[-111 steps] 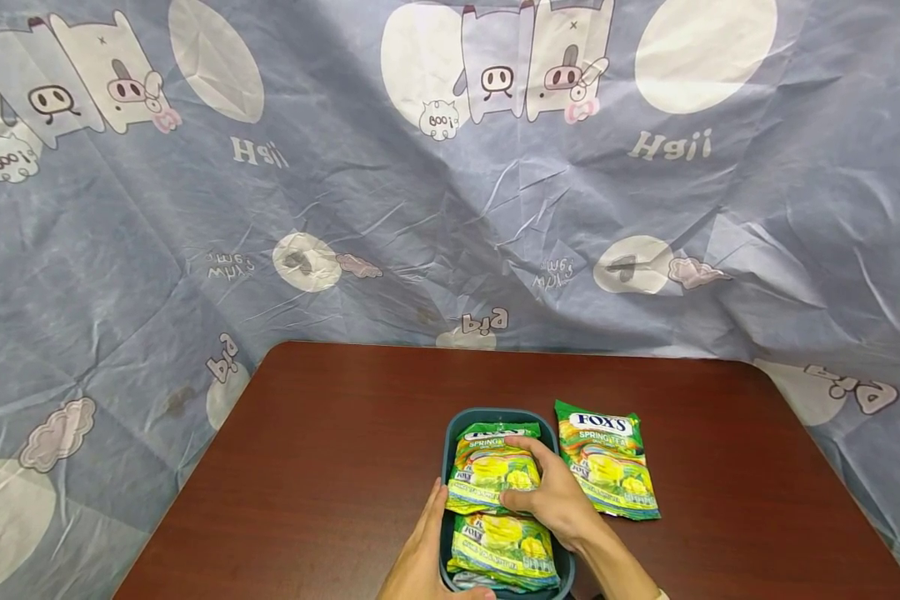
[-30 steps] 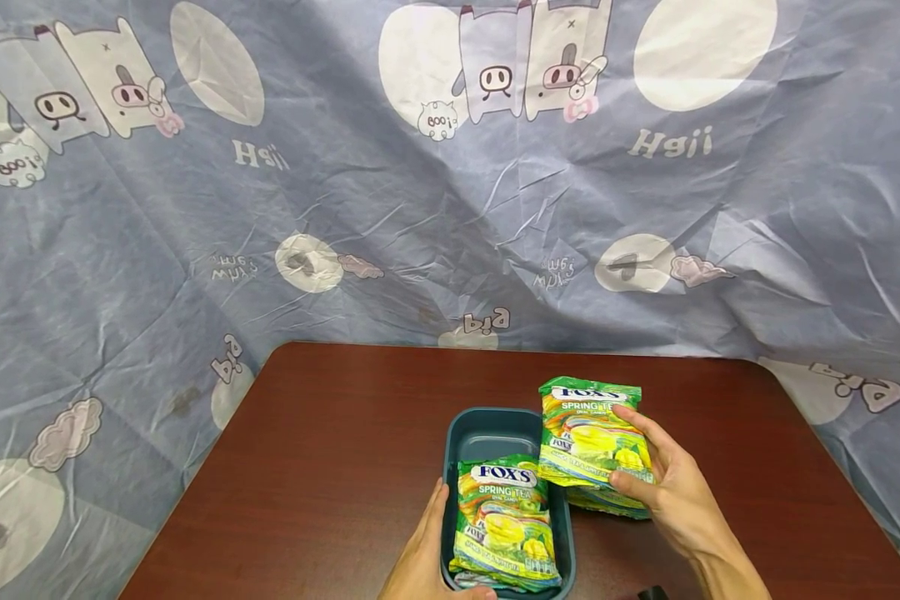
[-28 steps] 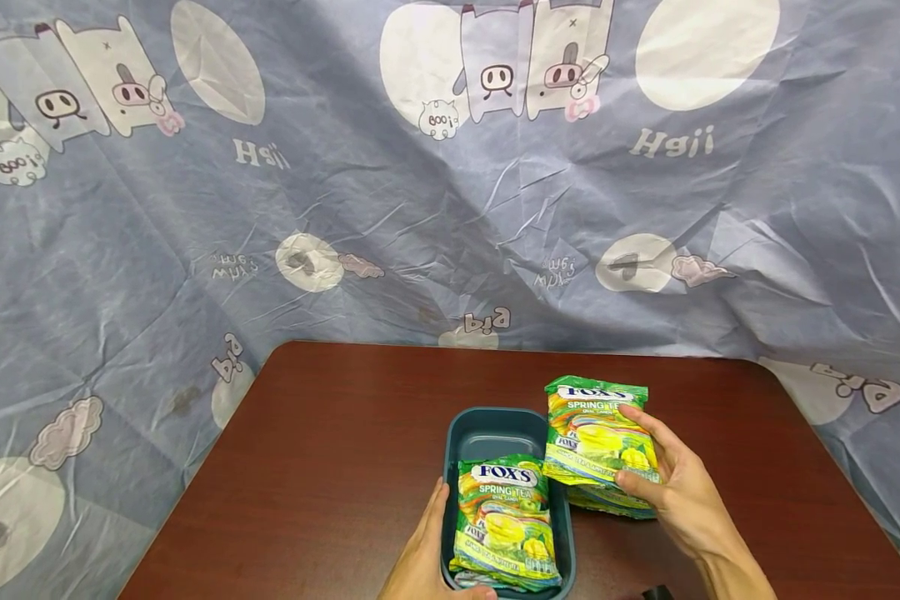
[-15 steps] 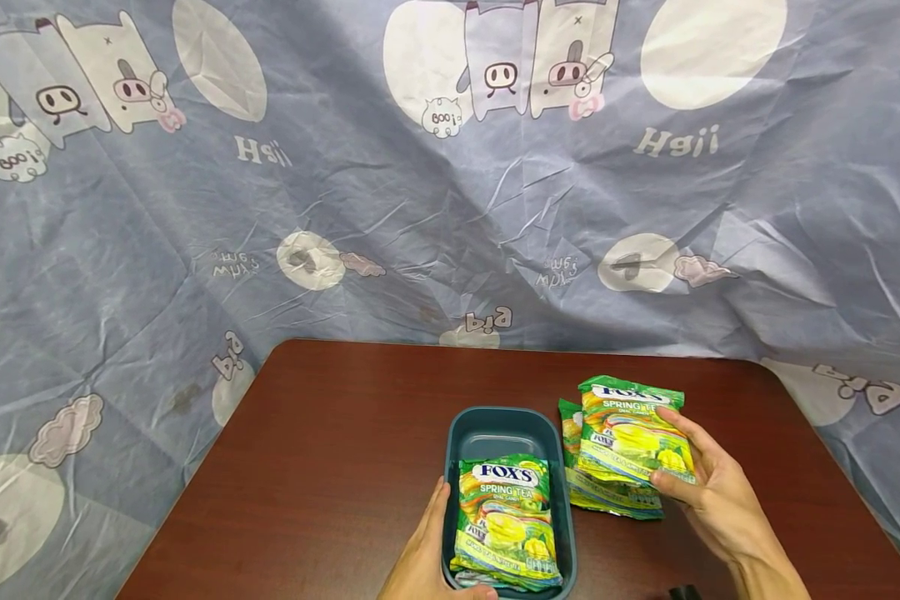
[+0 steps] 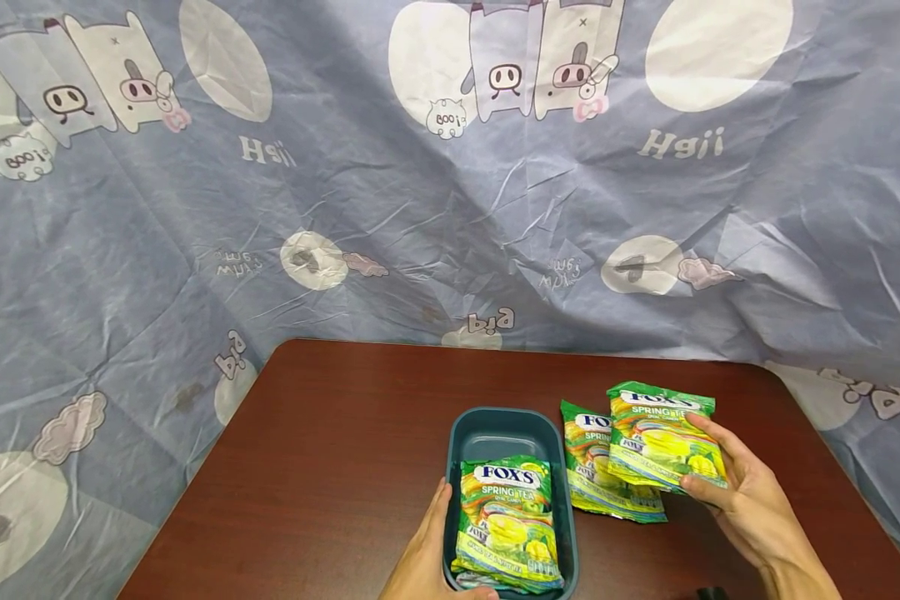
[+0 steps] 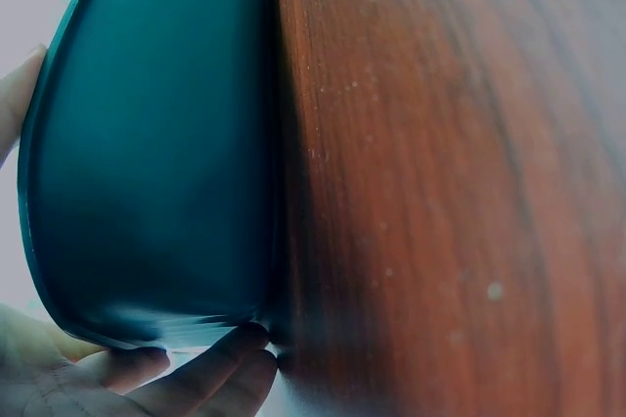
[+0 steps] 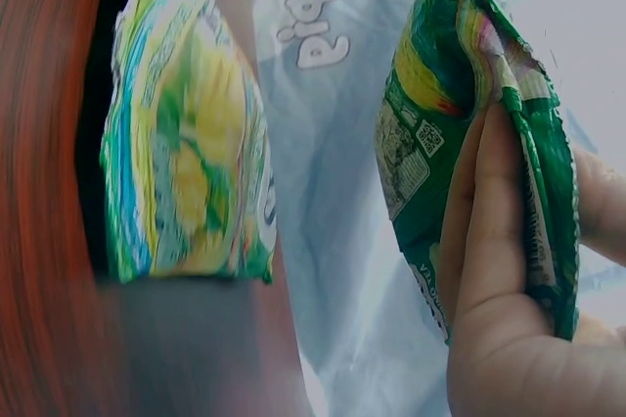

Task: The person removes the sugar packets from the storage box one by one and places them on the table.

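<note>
We are carrying the upper candy packet (image 5: 663,435) out of the teal tub (image 5: 495,429) in our right hand (image 5: 750,504), toward the table's right edge, now overlapping the candy packet lying there (image 5: 596,479).

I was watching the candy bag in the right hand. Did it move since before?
Yes. The held candy bag has moved rightward, away from the teal box, gripped by the right hand. It now hangs over the bag on the table.

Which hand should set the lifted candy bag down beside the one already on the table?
The right hand: it already grips the lifted candy bag above the bag on the table. The left hand is steadying the teal container.
</note>
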The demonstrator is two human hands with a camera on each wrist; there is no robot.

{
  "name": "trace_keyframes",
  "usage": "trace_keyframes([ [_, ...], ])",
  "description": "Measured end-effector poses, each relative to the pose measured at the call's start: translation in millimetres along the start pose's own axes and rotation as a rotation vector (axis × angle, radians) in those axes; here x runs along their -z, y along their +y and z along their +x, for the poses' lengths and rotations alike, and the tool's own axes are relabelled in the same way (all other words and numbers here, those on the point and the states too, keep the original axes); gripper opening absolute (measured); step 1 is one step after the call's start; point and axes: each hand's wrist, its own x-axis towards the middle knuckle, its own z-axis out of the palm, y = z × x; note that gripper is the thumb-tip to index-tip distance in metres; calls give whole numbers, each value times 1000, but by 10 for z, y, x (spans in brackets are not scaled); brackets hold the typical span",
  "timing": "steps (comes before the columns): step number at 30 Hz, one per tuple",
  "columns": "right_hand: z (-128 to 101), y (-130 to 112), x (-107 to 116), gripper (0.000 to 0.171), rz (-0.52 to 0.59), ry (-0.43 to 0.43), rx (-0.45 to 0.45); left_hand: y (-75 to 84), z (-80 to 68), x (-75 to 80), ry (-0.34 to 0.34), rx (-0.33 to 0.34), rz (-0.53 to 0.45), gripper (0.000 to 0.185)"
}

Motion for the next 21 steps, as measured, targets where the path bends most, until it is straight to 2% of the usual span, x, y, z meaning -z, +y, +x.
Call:
trace_keyframes([
  [6,-41,17,168,85,-3,-4,-14,-11,5,0,6,-17,8,131],
  [10,-57,26,250,85,-43,-13,-33,-13,5,0,6,-17,6,131],
  [14,-61,64,321,85,-19,-4,-47,-16,8,-1,8,-18,5,130],
  [21,-64,139,442,83,-9,30,-81,-41,10,-9,24,-64,20,130],
])
